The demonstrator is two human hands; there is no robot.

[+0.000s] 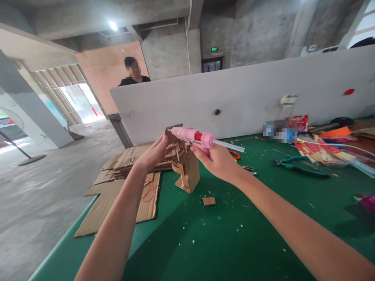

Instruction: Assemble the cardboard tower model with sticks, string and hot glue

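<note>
Grips the pink glue gun (195,137) in the right hand (218,160), fingers wrapped shut round its handle, nozzle laid against the top of the cardboard model (187,168). Steadies that model with the left hand (154,153), grip closed on its upper left corner, thumb and fingers pinching the board. Keeps the model upright on the green desk (234,234), foot touching the surface, just beside the stack of cardboard sheets (129,171).

Looks well along: walls and inner struts up and joined, top piece seemingly the one under glue. Judging by the loose cardboard scrap (209,201) and the uncut sheets, may leave more pieces to fix.

Works close to the desk's left edge, where the lowest sheets overhang toward the floor; little spare room there. Has open green surface toward the body and to the right, as far as the pliers (295,166) and the clutter beyond. Faces a white partition (249,93), with another person (133,74) behind it, well apart.
</note>
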